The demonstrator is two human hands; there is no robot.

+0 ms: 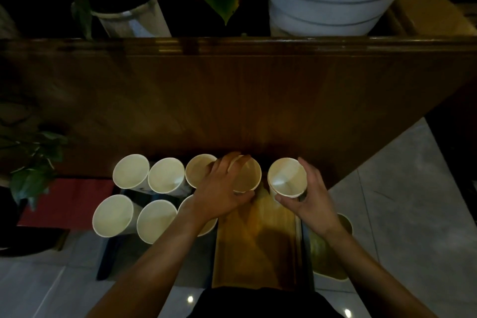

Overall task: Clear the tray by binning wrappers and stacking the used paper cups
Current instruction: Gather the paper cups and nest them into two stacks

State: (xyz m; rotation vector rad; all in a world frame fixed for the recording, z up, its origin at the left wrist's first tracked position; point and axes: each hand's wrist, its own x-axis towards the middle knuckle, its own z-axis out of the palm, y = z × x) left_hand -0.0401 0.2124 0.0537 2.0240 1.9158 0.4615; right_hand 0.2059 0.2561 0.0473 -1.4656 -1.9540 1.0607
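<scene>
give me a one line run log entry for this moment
left hand: grips paper cup | right hand: grips second cup | tray: wooden, below hands | stacking: not yet

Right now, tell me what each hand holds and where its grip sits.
The left hand grips a paper cup around its rim. The right hand grips another paper cup, fingers round its rim and upper wall.

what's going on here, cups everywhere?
A person is gathering paper cups over a wooden tray. The left hand grips one open cup by its rim, and the right hand holds another cup beside it. Six more cups stand upright in two rows to the left, one partly hidden by the left arm. Nothing is stacked yet. A bin sits to the tray's right.
</scene>
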